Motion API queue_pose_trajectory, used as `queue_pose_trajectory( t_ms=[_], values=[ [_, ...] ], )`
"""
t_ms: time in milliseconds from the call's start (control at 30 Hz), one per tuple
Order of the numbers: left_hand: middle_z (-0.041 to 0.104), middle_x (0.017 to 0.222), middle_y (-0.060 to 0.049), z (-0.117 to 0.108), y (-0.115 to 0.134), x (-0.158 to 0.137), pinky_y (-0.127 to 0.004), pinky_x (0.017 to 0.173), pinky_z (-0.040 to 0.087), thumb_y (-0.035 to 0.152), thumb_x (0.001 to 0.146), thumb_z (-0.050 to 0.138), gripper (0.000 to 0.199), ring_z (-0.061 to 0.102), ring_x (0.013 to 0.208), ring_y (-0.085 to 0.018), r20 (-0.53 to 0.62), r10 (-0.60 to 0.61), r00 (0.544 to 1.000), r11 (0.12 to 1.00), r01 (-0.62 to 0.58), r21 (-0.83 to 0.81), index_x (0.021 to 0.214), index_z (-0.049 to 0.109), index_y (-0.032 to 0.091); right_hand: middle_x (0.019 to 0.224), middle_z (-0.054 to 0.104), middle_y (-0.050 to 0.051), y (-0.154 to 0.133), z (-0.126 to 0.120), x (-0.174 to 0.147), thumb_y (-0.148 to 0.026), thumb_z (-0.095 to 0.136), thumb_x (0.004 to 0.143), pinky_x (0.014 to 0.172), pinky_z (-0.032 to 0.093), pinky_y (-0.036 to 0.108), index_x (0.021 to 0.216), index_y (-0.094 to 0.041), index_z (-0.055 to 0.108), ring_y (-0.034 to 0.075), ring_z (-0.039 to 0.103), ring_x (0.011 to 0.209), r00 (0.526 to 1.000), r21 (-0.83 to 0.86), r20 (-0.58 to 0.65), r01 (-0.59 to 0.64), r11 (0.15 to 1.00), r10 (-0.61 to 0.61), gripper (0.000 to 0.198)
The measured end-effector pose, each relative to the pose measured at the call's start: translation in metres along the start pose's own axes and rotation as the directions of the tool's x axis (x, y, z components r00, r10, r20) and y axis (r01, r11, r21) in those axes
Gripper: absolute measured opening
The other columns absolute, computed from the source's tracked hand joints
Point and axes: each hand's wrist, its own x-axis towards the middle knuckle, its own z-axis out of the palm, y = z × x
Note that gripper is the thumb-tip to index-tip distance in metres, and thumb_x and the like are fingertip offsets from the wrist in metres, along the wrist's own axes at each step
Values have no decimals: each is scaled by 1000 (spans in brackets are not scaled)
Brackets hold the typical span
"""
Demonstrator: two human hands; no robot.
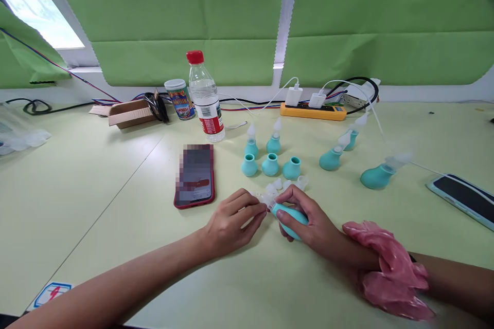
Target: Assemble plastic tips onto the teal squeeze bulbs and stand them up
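Note:
My right hand (304, 218) is wrapped round a teal squeeze bulb (290, 220), tilted with its mouth toward the left. Close by that mouth, the fingertips of my left hand (237, 218) are pinched together; what they hold, if anything, is too small and hidden to name. A small heap of translucent plastic tips (278, 185) lies just beyond both hands. Past it stand three teal bulbs (270, 165) with open mouths, and two bulbs with clear tips (251, 148) behind them. Three more tipped bulbs (377, 177) rest on their sides or lean at the right.
A phone in a red case (195, 177) lies left of the bulbs, another phone (465, 198) far right. Behind stand a water bottle (207, 100), a printed can (180, 100), a cardboard box (133, 114) and a yellow power strip (313, 111) with cables. A pink scrunchie (393, 267) circles my right wrist.

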Motion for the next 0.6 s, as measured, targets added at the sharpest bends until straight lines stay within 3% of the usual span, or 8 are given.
queue_pose_trajectory(
  t_ms=[133, 300, 467, 600],
  values=[
    [55, 69, -7, -3, 0, 0, -25, 51, 43, 3, 72, 56, 13, 47, 65, -14, 53, 66, 996, 974, -76, 214, 84, 56, 9, 68, 43, -5, 0, 1, 2, -31, 44, 84, 50, 38, 21, 87, -20, 36, 5, 42, 50, 1000, 27, -12, -16, 1000, 16, 13],
    [57, 70, -10, -13, 5, 8, -28, 51, 43, 3, 78, 45, 12, 45, 71, -19, 270, 203, 941, 895, -291, 338, 83, 56, 4, 65, 42, -6, 1, 1, 3, -30, 45, 84, 49, 37, 21, 86, -20, 36, 5, 41, 49, 1000, -15, -21, 10, 1000, -10, 13],
    [55, 71, -8, -15, 1, 9, -26, 55, 44, 5, 81, 42, 13, 43, 72, -17, 344, 66, 937, 948, -166, 272, 83, 55, 7, 60, 42, -6, 3, 1, 2, -28, 44, 83, 50, 37, 22, 86, -20, 38, 6, 41, 48, 998, -115, -27, 55, 992, -59, 11],
    [55, 73, -8, -13, -1, 8, -26, 57, 43, 8, 82, 43, 11, 42, 73, -17, 378, 37, 925, 954, -145, 261, 82, 54, 8, 58, 43, -6, 3, 1, 2, -27, 46, 82, 49, 37, 22, 85, -20, 39, 7, 42, 47, 996, -174, -51, 63, 983, -73, 10]
  ],
)
